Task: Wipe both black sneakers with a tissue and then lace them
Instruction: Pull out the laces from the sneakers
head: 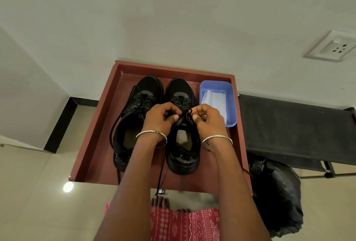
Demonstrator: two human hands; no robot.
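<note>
- Two black sneakers stand side by side on a reddish-brown table [92,156] with a raised rim. Their toes point to the far edge and their heels to the near edge.
- The left sneaker [134,125] sits towards the table's left edge. Its laces are loose: one strand loops out along its left side and another runs past its heel to the near edge.
- The right sneaker [183,144] sits at about the middle of the table, just beside the first, with a pale insole showing in its opening.
- Both hands meet over the right sneaker's tongue, close together with the fingers curled.
- The left hand [159,117] pinches the lace [185,112] between thumb and bent fingers.
- The right hand [209,118] pinches the same lace from the other side, where a small loop stands up between the two hands.
- A loose lace end [160,175] runs from under the left wrist down between the forearms and hangs over the near edge.
- Each wrist wears a thin silver bangle [151,133].
- A blue tub [231,94] stands in the far right corner, just beside the right sneaker, with a white tissue [212,98] lying in it.
- Off the table to the right are a black cot [289,125] and, nearer, a black bag [277,198] on the floor.
- A white wall socket [333,48] is at the upper right.
- A red patterned garment [183,223] shows below the near edge.
</note>
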